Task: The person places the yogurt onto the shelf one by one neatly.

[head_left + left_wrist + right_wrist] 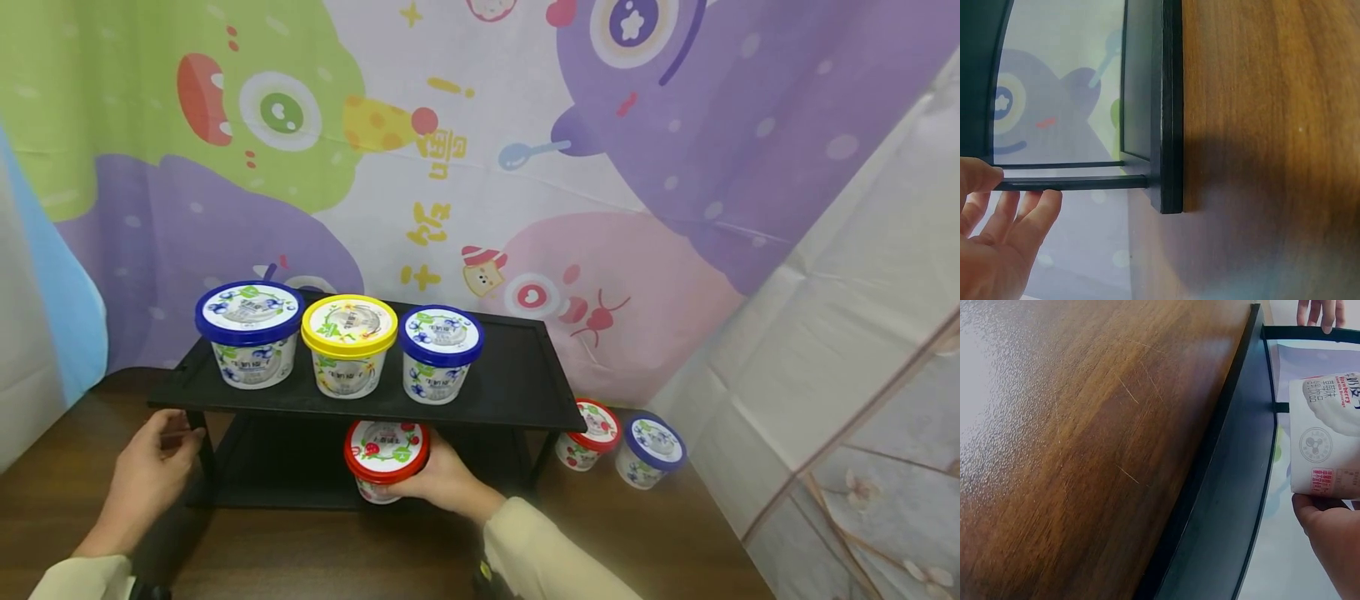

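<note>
My right hand (442, 479) grips a white tub with a red lid (386, 450) and strawberry print, at the front of the black two-tier rack (510, 358), over its lower shelf (277, 467). The right wrist view has the side of this tub (1329, 440) upright, clear of the lower shelf's surface. With thumb and fingertips on opposite sides, my left hand (153, 462) pinches the rack's front left post (1079, 183), close under the upper shelf.
On the upper shelf stand a blue-lidded tub (251, 333), a yellow-lidded tub (348, 346) and another blue-lidded tub (438, 354). Right of the rack, a red-lidded tub (588, 437) and a blue-lidded tub (651, 450) stand on the wooden table (337, 558). A cartoon curtain (480, 200) hangs behind.
</note>
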Demonstrator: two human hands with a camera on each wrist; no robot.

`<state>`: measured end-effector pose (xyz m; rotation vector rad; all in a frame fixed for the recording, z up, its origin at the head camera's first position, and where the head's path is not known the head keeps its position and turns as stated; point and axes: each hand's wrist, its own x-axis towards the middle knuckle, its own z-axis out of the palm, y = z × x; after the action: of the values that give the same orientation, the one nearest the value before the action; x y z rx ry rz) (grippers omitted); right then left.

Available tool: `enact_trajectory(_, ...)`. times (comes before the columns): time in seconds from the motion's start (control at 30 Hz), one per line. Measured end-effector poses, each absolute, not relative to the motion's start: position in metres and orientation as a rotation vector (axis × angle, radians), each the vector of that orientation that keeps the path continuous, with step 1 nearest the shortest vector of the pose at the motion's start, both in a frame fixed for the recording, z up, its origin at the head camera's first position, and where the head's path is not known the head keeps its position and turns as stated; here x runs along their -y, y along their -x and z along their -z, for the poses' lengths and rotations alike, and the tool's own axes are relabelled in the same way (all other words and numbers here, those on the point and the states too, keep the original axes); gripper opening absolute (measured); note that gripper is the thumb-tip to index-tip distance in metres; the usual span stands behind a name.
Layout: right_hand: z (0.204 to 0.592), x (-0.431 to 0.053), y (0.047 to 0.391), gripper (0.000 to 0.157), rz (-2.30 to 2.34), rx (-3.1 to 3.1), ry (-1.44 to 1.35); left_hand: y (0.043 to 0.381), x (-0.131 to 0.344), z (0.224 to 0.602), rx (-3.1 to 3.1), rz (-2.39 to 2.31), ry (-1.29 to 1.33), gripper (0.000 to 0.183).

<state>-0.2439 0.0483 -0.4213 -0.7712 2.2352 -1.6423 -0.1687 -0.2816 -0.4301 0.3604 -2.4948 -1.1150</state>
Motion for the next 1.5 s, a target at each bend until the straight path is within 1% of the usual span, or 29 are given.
enact_trajectory(0.2,0.422,-0.045,0.244,0.075,1.632,-2.209,0.757,0.169,0.280,0.428,2.504,1.112,-0.375,0.037)
enact_trajectory(0.73,0.425,-0.039,0.243,0.077,1.605,-2.233,0.769,0.169,0.280,0.430,2.460,1.101,-0.340,0.032)
enact_trajectory(1.33,0.420,-0.029,0.241,0.075,1.624,-2.212,0.678,0.169,0.281,0.430,2.497,1.121,-0.365,0.036)
enact_trajectory(1.5,0.420,-0.026,0.243,0.076,1.612,-2.216,0.699,0.170,0.281,0.430,2.491,1.113,-0.368,0.035)
